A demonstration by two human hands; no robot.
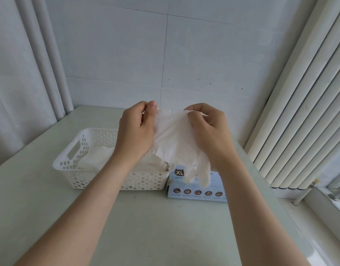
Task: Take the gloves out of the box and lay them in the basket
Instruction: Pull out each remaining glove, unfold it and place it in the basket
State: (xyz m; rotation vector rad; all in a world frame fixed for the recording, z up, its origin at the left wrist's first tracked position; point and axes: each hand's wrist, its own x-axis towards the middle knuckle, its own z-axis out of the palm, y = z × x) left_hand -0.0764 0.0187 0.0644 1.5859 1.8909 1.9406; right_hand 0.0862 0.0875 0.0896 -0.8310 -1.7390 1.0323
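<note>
The pale tabletop (165,227) ran back to a tiled wall (127,54). A curtain (21,73) hung past its left edge and white slats (299,112) stood along its right edge. A broad bare stretch of tabletop lay nearest the camera, under both forearms. The white perforated basket (65,166) sat left of centre. Its right end was just beside the light blue box (196,192) marked XL; whether the two touched could not be told.

Both hands were raised above these, apart from each other. The left hand (135,131) had its fingers (152,105) curled, thumb and forefinger pinching the upper left edge of a thin white glove (174,139). The right hand (209,129) had its fingers (194,114) curled as well, pinching the glove's upper right edge.

The glove was spread between the two hands. Its finger parts hung down in front of the box's top, to the right of the basket. Other white gloves (96,156) lay crumpled inside the basket, below the left hand.
</note>
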